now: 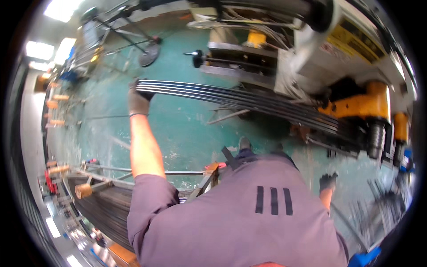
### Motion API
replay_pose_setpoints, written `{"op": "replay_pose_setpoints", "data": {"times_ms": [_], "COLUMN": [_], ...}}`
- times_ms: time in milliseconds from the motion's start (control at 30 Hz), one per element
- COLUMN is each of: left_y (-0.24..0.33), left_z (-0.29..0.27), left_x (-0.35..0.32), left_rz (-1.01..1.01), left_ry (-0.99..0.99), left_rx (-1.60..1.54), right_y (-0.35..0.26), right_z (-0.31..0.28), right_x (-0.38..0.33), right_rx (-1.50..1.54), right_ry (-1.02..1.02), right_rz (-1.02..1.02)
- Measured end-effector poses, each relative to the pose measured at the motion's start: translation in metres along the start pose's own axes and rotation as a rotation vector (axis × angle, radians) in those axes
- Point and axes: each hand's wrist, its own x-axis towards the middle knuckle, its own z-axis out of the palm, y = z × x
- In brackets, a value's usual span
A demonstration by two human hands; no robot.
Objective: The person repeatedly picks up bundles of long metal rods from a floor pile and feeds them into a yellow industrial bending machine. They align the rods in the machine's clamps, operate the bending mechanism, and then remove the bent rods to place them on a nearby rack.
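Observation:
My left hand [141,98], in a grey and dark work glove, is stretched out ahead and closed around the near end of several long, thin metal bars [200,92]. Side by side, the bars run to the right toward a machine with a yellow-orange arm [360,103]. Their far ends lie in shadow near a dark ribbed cylinder [376,139], and whether they touch it is unclear. Low on the right, by my side, my right hand [328,182] hangs over the floor in a dark glove. Its fingers look slightly apart, with nothing visible in them.
A slatted rack [102,209] loaded with long dark bars stands behind my left arm. Ahead are a round-based metal stand [149,54] and a machine bed with a handwheel [198,58]. More thin rods [378,209] lie at the right. The floor [182,129] is green.

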Motion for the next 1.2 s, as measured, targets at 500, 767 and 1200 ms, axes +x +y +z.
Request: {"op": "replay_pose_setpoints", "data": {"times_ms": [500,767,1200], "left_y": [0.005,-0.076,-0.333], "left_z": [-0.081,0.034,0.18], "left_x": [0.03,-0.083,-0.235], "left_rz": [-0.077,0.042,-0.584], "left_ry": [-0.298,0.432,0.176], "left_rx": [-0.314,-0.505,-0.098], "right_y": [0.02,0.046,0.081], "right_z": [-0.053,-0.018,0.066], "right_x": [0.05,0.103,0.19], "right_rx": [-0.246,0.593,1.005], "right_ry": [0.434,0.453,0.548], "right_rz": [-0.297,-0.07,-0.006]}}
